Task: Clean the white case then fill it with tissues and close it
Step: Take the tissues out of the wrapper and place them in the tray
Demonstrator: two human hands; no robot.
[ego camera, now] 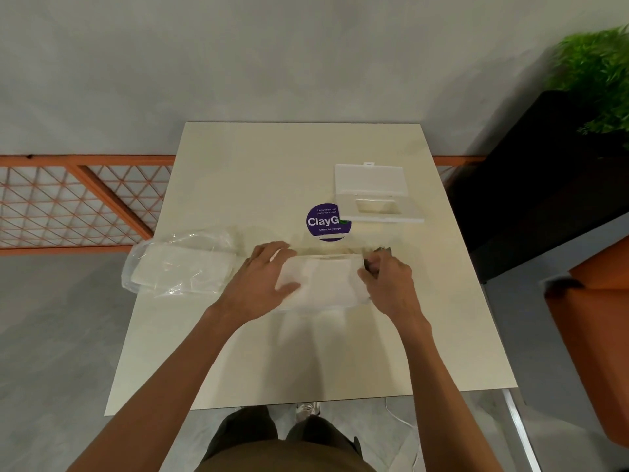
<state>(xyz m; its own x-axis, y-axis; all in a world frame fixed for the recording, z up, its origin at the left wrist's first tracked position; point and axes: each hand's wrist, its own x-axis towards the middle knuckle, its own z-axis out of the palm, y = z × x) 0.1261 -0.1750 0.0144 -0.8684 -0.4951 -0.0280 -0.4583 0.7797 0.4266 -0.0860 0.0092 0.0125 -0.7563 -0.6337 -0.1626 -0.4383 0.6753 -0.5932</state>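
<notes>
Bracing the white case (323,281) near the middle of the table (272,158), the left hand (269,281) lies flat on it, fingers spread, gripping nothing. The right hand (384,277) curls round a dark cloth (374,257), or so it looks, at the case's right end. Only pressed down, the case could skid under a hard wipe. The tissue bag (180,267) overhangs the table's left edge and might get knocked off. The lid (374,195) lies well apart, by the purple sticker (326,221).
</notes>
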